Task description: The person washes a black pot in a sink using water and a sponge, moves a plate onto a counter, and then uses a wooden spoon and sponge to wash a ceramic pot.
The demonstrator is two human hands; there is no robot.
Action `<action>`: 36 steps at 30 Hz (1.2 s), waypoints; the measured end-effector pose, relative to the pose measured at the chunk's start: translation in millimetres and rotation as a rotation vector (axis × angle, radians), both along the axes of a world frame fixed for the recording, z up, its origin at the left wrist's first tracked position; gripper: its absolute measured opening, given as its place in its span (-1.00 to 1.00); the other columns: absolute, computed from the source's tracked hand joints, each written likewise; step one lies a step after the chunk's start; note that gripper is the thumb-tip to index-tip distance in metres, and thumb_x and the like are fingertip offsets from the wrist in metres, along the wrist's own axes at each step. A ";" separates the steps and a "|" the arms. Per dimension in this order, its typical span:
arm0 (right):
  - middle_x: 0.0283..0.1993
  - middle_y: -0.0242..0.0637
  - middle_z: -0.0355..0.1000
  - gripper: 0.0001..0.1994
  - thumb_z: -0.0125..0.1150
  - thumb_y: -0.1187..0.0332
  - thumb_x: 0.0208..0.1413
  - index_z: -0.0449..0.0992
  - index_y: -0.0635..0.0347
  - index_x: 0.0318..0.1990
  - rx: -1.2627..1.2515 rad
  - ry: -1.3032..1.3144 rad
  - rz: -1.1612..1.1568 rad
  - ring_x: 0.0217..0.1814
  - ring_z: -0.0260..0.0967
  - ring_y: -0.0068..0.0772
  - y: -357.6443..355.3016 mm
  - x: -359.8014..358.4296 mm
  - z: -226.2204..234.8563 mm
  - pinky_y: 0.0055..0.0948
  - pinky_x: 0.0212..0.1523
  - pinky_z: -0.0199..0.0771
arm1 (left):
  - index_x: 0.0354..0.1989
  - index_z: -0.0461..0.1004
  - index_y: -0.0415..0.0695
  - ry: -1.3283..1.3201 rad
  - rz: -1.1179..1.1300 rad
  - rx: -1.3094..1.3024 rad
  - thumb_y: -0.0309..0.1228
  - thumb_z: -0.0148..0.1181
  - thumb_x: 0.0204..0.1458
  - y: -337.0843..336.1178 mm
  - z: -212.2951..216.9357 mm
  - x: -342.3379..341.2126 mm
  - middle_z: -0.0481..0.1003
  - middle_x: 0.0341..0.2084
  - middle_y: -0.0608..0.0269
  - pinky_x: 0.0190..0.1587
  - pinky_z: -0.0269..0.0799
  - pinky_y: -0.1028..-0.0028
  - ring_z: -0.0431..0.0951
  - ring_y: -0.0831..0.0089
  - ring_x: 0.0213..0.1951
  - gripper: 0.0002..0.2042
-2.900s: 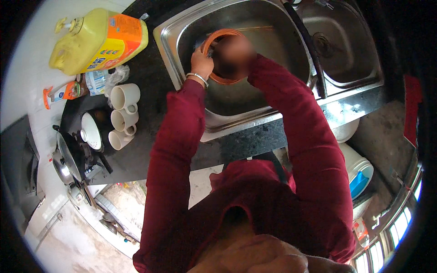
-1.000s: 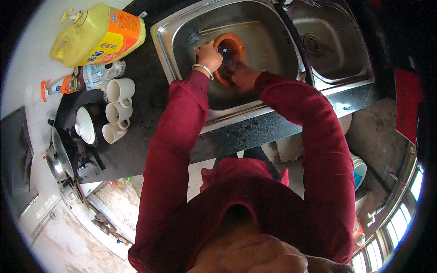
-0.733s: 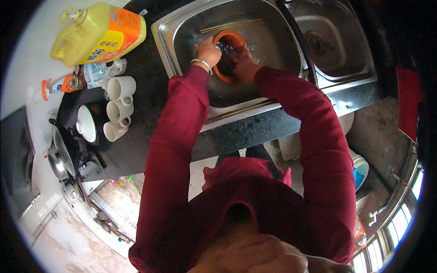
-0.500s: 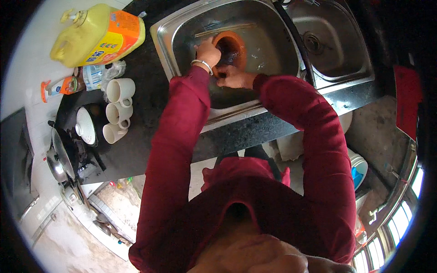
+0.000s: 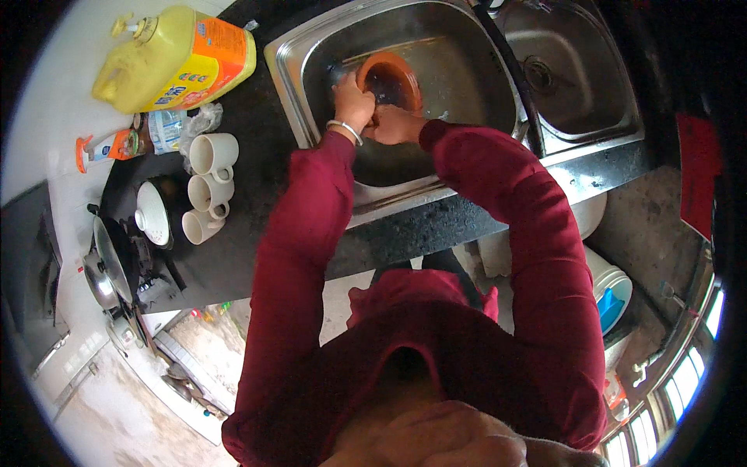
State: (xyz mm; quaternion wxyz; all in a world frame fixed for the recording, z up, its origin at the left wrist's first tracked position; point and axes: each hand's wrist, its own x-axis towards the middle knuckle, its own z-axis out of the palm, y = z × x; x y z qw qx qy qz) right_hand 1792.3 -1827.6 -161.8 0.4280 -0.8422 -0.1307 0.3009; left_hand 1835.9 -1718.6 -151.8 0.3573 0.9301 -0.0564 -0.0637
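In the large steel basin (image 5: 475,117) sits a round orange-brown clay pot (image 5: 418,89), its dark, wet inside facing up. My left hand (image 5: 354,103), with a light bangle at the wrist, grips the pot's left side near the rim. Closed beside it, my right hand (image 5: 394,124) is at the pot's near edge. The fingers of the right hand are curled, and whatever they hold is hidden. Behind the pot, thin sticks (image 5: 354,61) lie on the basin floor.
A smaller basin (image 5: 576,86) adjoins on the right. Left on the dark counter stand a yellow pump jug (image 5: 167,62), several white mugs (image 5: 212,153) and a pot with a white lid (image 5: 152,214). Pans (image 5: 109,261) lie farther left. A bucket (image 5: 611,300) stands at lower right.
My right hand has shifted slightly up and left, closer to the left hand. The whole view has moved a little. Both hands stay at the pot.
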 end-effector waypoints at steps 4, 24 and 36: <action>-0.08 0.01 0.39 -0.56 0.14 0.13 -0.10 0.45 0.27 -0.12 0.477 0.016 -0.076 0.00 0.32 -0.06 -0.5 -17.3 -8.2 -0.26 -0.01 0.28 | -0.05 0.33 -0.27 -0.094 -0.120 0.158 -0.58 0.00 -0.24 -11.6 -2.3 -1.5 0.37 -0.11 -0.11 0.13 0.08 0.22 0.29 -0.05 -0.01 -0.56; -0.26 -0.10 0.49 -0.70 0.05 0.36 -0.22 0.52 0.24 -0.27 -0.245 0.087 0.415 -0.10 0.40 -0.08 -6.9 18.1 3.5 -0.09 0.06 0.18 | -0.02 0.35 -0.14 0.088 -0.086 0.085 -0.51 0.02 -0.19 5.1 -10.2 21.3 0.38 -0.09 -0.02 0.12 0.05 0.09 0.31 -0.01 -0.01 -0.57; -0.23 -0.41 0.42 -0.82 0.03 0.31 -0.04 0.53 0.07 -0.31 -0.623 -1.053 0.531 0.02 0.21 -0.27 -11.4 31.4 -31.3 -0.26 -0.19 0.18 | -0.09 0.39 -0.15 0.135 -0.035 -0.048 -0.56 -0.02 -0.22 5.8 -7.4 18.0 0.41 -0.16 -0.05 0.15 0.02 0.13 0.34 -0.03 -0.03 -0.60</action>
